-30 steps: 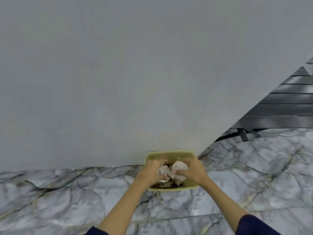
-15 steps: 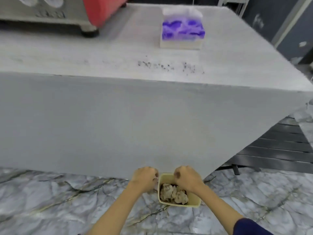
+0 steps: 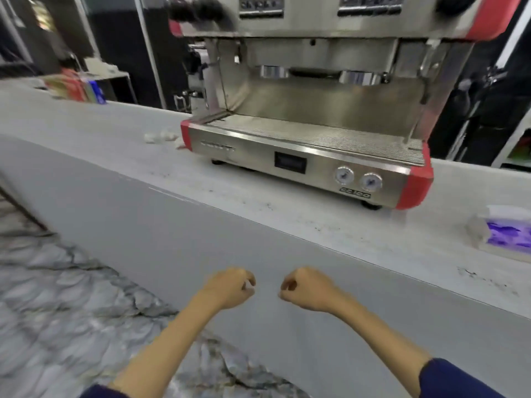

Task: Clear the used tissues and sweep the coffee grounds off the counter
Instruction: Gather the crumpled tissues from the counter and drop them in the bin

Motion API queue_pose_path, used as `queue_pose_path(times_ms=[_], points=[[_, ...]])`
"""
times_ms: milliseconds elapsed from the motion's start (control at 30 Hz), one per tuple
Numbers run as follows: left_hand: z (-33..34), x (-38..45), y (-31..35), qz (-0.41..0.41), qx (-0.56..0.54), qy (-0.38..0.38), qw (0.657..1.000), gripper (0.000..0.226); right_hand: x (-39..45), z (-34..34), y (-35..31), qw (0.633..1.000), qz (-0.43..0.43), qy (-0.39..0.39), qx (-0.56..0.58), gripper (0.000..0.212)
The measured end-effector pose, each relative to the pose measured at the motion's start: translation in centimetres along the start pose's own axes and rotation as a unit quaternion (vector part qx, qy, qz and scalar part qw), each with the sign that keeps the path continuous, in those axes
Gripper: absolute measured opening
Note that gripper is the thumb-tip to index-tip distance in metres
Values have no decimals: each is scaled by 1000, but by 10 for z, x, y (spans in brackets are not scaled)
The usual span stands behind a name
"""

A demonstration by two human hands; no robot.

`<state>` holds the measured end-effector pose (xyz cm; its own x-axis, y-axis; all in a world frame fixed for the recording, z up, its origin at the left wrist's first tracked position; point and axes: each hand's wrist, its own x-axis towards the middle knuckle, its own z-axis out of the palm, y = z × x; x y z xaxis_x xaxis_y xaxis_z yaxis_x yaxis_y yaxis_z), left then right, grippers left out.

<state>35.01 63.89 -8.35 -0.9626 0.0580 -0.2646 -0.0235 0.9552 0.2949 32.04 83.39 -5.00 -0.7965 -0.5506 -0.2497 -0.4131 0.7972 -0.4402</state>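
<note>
A small cluster of used tissues (image 3: pixel 161 137) lies on the bench (image 3: pixel 115 145) at about 10 o'clock in the view, just beside the left red corner of the espresso machine (image 3: pixel 310 145). Dark coffee grounds (image 3: pixel 258 203) are scattered thinly along the bench top in front of the machine, near the front edge, with more specks (image 3: pixel 474 275) toward 3 o'clock. The machine stands on the bench at 12 to 1 o'clock, steel-bodied with red corners and two round gauges on its front. At 3 o'clock, near the right edge, a tissue box (image 3: pixel 505 237) with a purple pattern sits on the bench, apart from the machine. Both hands hang in front of the bench's grey face at 6 o'clock, below the top surface and touching nothing on it. The left hand (image 3: pixel 230 288) has its fingers curled into a loose fist, with a pale fleck at the fingertips that is too blurred to identify. The right hand (image 3: pixel 307 288) is likewise curled shut, holding nothing visible. A marbled floor (image 3: pixel 71 297) spreads at 8 o'clock.
</note>
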Motion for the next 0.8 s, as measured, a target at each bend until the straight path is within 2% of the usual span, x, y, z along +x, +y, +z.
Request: queue_pose_path(times_ms=[200, 367, 633, 800], points=[[-110, -7, -146, 1, 6, 41, 999, 26, 115, -7, -147, 996, -49, 51, 51, 25], [-180, -2, -237, -9, -13, 88, 996, 25, 199, -23, -235, 992, -77, 52, 85, 25], [-241, 64, -372, -15, -74, 160, 984, 21, 366, -38, -321, 983, -115, 92, 108, 19], [-300, 136, -444, 18, -105, 179, 978, 20, 476, -55, -343, 974, -90, 144, 149, 23]])
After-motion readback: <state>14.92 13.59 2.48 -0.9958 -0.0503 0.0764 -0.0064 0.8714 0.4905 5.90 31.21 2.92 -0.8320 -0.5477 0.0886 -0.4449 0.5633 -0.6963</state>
